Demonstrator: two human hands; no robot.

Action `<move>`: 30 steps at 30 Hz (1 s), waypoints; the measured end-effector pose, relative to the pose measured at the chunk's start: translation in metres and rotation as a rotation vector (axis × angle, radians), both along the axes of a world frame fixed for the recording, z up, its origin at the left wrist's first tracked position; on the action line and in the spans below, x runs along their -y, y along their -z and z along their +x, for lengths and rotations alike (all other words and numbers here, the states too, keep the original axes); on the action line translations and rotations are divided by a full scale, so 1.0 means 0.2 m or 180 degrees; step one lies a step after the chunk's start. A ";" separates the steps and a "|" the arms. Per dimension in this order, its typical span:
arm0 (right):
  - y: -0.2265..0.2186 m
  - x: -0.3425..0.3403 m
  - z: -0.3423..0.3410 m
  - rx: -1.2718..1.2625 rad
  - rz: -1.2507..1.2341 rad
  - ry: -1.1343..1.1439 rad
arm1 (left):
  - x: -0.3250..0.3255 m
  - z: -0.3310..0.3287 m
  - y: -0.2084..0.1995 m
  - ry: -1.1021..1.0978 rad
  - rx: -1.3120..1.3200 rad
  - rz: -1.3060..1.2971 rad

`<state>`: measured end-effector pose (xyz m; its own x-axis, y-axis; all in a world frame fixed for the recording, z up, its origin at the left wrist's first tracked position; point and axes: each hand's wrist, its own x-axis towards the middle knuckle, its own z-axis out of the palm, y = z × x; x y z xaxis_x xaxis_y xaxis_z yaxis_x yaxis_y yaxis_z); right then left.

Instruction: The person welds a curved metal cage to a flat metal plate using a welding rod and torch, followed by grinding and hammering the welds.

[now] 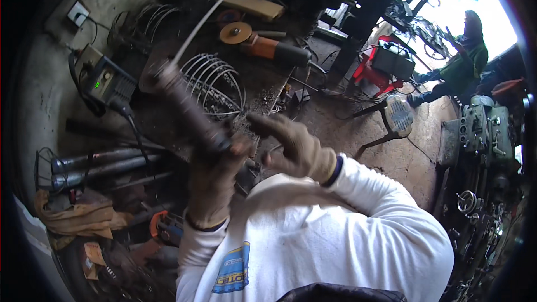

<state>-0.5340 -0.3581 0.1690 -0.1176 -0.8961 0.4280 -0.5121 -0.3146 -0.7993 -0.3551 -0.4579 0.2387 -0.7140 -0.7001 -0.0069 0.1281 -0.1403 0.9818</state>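
Note:
My gloved left hand is wrapped round the near end of a thick brown handle, which looks like a welding electrode holder and is blurred by motion. From its far end a thin pale rod slants away to the upper right. My gloved right hand hovers just right of it, fingers apart and forefinger stretched out, with nothing in it. Beyond the handle, a rounded cage of bent metal rods lies on the dark, cluttered workbench. An orange angle grinder with a tan disc rests behind the cage.
A welding machine with cables stands at the left wall. Metal tubes and a brown cloth lie nearer. At right are a stool, a red plastic chair, a lathe-like machine and another person.

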 end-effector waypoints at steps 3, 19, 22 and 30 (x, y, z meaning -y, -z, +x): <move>-0.13 -0.12 0.10 0.0706 0.0342 0.0725 | -0.01 -0.28 0.05 0.0404 0.0277 -0.1286; 0.06 -0.43 -1.32 0.1439 -0.0640 0.2494 | -0.32 -1.28 0.14 0.1862 -0.0531 -0.1329; 0.13 -0.34 -1.75 0.0527 -0.0448 0.2985 | -0.22 -1.32 0.19 0.1943 -0.0351 -0.1462; 0.05 0.37 -2.42 0.0548 -0.0352 0.4083 | -0.11 -1.00 0.39 0.1045 0.1196 -0.1976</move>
